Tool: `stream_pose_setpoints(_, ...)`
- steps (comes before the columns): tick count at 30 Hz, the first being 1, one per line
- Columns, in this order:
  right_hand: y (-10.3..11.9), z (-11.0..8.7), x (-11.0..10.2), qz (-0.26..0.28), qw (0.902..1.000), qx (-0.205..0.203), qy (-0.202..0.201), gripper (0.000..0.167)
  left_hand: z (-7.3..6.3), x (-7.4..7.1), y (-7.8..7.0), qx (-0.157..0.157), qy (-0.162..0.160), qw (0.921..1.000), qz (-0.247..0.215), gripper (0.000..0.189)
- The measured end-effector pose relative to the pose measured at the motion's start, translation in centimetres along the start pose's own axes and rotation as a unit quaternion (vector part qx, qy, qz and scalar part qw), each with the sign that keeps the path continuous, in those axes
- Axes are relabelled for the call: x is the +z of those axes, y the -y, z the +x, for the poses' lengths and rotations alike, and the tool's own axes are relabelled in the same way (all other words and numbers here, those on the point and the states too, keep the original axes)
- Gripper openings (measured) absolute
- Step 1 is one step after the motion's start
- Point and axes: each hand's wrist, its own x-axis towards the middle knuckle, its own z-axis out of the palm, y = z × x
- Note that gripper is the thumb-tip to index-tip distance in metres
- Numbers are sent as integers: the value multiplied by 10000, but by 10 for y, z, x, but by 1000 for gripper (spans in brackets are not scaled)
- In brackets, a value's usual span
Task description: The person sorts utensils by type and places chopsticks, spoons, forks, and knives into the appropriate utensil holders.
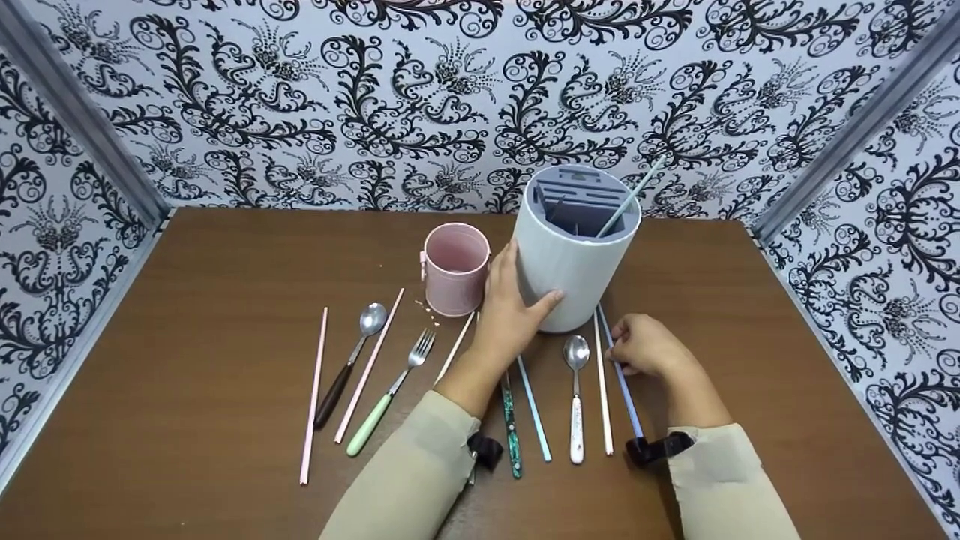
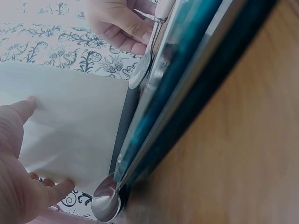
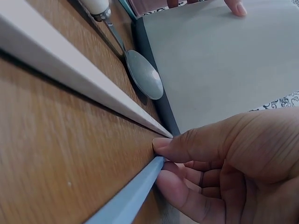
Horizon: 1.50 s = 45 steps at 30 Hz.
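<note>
My left hand [image 1: 514,307] holds the side of a large white utensil holder [image 1: 574,277], thumb and fingers spread around it. A pale green chopstick [image 1: 634,196] sticks out of its grey slotted top. To the right, my right hand [image 1: 646,346] pinches a blue chopstick [image 1: 628,401] near its far end; the right wrist view shows thumb and finger at the tip of this blue chopstick [image 3: 133,191]. Beside it lie a white chopstick [image 1: 603,397] and a spoon with a white handle [image 1: 576,405].
A pink cup [image 1: 456,281] stands left of the holder. Leftward lie pink chopsticks [image 1: 313,397], a dark-handled spoon [image 1: 349,367] and a green-handled fork [image 1: 386,401]. A light blue chopstick [image 1: 534,412] and a teal-handled utensil [image 1: 512,431] lie near the left forearm. Patterned walls enclose the table.
</note>
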Motion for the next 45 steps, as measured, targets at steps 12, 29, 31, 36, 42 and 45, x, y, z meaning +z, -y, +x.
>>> stream_pose_setpoints(12,2,-1,0,-395,9991,-78,-139,29,0,-1,-1,-93,18,10000,-17,102)
stream_pose_setpoints(29,1,-3,-3,-539,9977,-163,-386,23,-1,0,-2,-133,43,9999,61,102)
stream_pose_setpoints(31,1,-3,-3,-570,9976,-155,-364,22,-1,0,-1,-130,41,9999,62,102)
stream_pose_setpoints(36,0,-3,-5,-523,9982,-99,-284,22,-1,0,-1,-128,49,9999,54,102)
stream_pose_setpoints(42,-1,-2,-9,-378,9988,-105,-306,21,0,0,0,-106,26,9999,16,103)
stream_pose_setpoints(45,-1,-2,-12,-351,9988,-109,-339,24,1,1,1,-86,42,10000,-15,102)
